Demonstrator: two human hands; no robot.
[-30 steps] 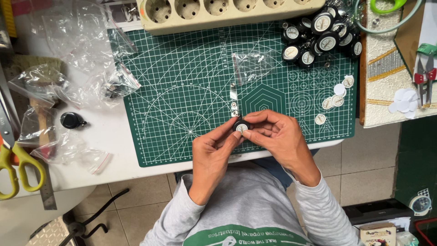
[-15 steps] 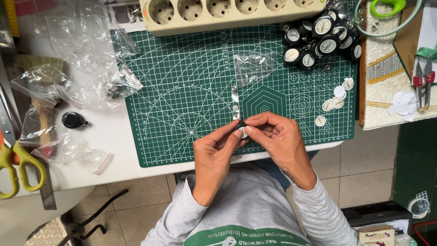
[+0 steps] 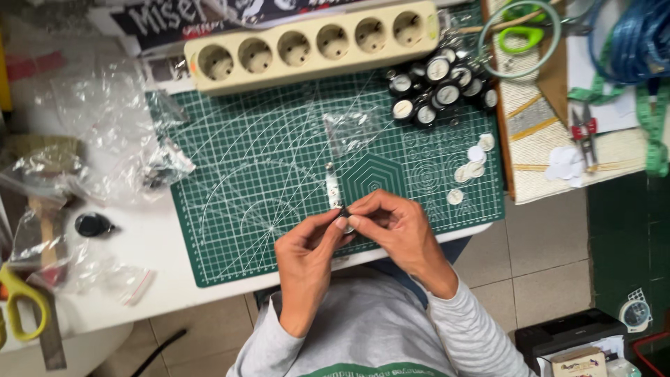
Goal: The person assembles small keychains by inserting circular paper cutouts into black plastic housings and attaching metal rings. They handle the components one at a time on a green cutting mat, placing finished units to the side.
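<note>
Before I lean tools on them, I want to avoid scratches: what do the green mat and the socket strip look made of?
Green cutting mat: apparently a soft, matte vinyl or rubber sheet; it lies flat, with printed white grid lines. Socket strip: looks like hard moulded plastic, cream, with a slight sheen and rounded edges. Neither can be confirmed by sight alone.

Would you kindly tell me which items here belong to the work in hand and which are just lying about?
In use: left hand, right hand, small round piece, white strip.
Lying about: power strip, yellow scissors, plastic bags, white discs.
</note>
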